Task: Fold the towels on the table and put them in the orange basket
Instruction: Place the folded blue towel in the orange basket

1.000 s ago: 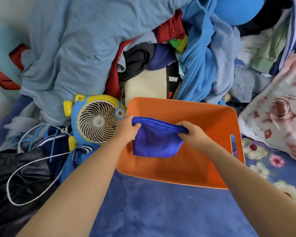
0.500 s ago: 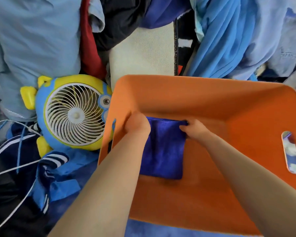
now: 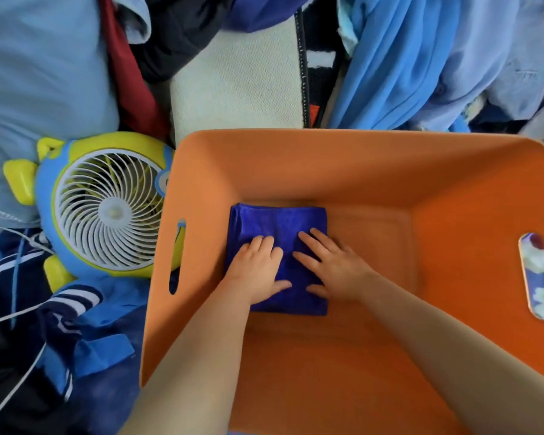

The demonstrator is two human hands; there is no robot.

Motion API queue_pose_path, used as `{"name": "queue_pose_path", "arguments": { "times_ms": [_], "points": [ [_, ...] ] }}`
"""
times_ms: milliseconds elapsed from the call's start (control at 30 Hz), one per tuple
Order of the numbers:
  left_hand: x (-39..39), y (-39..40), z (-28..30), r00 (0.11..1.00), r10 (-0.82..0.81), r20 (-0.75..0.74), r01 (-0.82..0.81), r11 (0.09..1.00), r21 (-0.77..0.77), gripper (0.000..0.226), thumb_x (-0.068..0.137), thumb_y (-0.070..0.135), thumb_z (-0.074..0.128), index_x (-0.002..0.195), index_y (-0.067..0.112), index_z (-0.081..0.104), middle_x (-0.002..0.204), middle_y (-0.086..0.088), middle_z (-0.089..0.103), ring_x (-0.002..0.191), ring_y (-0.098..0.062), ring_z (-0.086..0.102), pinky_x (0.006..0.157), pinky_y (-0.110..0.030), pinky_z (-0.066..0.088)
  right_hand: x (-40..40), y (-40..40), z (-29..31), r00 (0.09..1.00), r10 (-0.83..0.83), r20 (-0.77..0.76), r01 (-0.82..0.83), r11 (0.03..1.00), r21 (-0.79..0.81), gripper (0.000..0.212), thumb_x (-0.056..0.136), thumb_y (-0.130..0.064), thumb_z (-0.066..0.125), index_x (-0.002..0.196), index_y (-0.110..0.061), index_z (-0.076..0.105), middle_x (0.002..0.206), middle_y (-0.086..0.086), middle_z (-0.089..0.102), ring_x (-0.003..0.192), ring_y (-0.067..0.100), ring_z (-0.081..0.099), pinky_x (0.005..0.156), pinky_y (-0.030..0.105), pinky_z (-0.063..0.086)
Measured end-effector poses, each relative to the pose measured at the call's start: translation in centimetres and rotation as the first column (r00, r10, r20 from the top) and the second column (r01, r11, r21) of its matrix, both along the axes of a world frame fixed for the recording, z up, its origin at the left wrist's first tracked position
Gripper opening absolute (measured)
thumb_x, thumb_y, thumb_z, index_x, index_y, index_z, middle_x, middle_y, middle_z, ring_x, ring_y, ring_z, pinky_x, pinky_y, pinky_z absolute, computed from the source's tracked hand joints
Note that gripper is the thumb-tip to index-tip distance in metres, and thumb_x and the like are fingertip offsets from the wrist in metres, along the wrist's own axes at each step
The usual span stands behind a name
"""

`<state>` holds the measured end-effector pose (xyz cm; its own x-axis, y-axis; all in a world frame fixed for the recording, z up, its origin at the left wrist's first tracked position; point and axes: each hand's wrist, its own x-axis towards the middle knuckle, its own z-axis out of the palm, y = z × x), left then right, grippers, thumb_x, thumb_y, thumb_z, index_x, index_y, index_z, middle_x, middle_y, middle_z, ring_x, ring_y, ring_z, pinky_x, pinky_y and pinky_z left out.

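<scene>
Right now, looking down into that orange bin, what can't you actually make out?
- Head view: the blue towel is partly covered by the left hand and right hand, so its folds there are hidden.
- The orange basket has its near wall cut off by the bottom edge.
- Behind the fan, the clothes pile overlaps; any unfolded towels can't be told apart.

A heap of clothes (image 3: 60, 64) fills the far side, mostly blue, with a red piece (image 3: 129, 80) and a cream cloth (image 3: 239, 86). A fan (image 3: 107, 208) lies at left beside white cables (image 3: 13, 315), on what may be dark garments.
</scene>
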<state>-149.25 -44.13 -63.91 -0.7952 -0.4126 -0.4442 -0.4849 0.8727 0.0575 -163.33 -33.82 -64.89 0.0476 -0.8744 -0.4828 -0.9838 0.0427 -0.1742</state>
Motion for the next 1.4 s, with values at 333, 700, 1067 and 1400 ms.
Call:
{"name": "queue_pose_path", "arguments": {
  "times_ms": [333, 700, 1067, 1400],
  "points": [
    [2.0, -1.0, -1.6, 0.937, -0.023, 0.349, 0.074, 0.988, -0.133, 0.116, 0.074, 0.058, 0.061, 0.144, 0.009, -0.017, 0.151, -0.018, -0.023, 0.141, -0.032, -0.02, 0.116, -0.041, -0.007, 2.0, 0.5, -1.8, 0.976, 0.097, -0.197, -0.072, 0.989, 0.132, 0.114, 0.074, -0.051, 0.065, 0.142, -0.017, -0.02, 0.148, 0.016, -0.031, 0.138, 0.034, -0.025, 0.113, 0.052, 0.007],
    [0.7, -1.3, 0.6, 0.883, 0.062, 0.466, -0.029, 0.996, -0.079, 0.124, 0.067, 0.067, 0.062, 0.144, 0.01, -0.016, 0.152, -0.017, -0.022, 0.142, -0.029, -0.018, 0.117, -0.04, -0.001, 2.1, -1.0, 0.5, 0.984, 0.041, -0.172, 0.003, 0.969, 0.248, 0.1, 0.083, -0.033, 0.062, 0.144, -0.019, -0.016, 0.15, 0.012, -0.029, 0.14, 0.03, -0.021, 0.113, 0.045, 0.019],
    [-1.2, 2.5, 14.0, 0.929, 0.359, 0.093, -0.329, 0.913, -0.242, 0.037, 0.086, 0.009, 0.046, 0.123, 0.009, 0.047, 0.13, -0.009, 0.045, 0.124, -0.026, 0.041, 0.098, -0.037, 0.037, 1.2, -0.3, 15.4, 0.986, -0.159, -0.04, 0.16, 0.987, 0.025, 0.041, 0.092, -0.028, 0.044, 0.13, -0.012, 0.045, 0.151, 0.009, 0.021, 0.137, 0.026, 0.024, 0.112, 0.043, 0.019],
    [2.8, 11.1, 34.0, 0.927, 0.34, -0.157, -0.375, 0.843, -0.386, 0.037, 0.091, 0.008, 0.038, 0.128, 0.01, 0.046, 0.13, -0.013, 0.046, 0.124, -0.029, 0.04, 0.095, -0.04, 0.039, 3.6, 8.4, 35.5, 0.958, -0.285, 0.025, 0.271, 0.876, -0.4, 0.031, 0.088, -0.011, 0.042, 0.116, -0.005, 0.054, 0.124, 0.01, 0.05, 0.111, 0.029, 0.049, 0.089, 0.036, 0.04]
  ]
}}
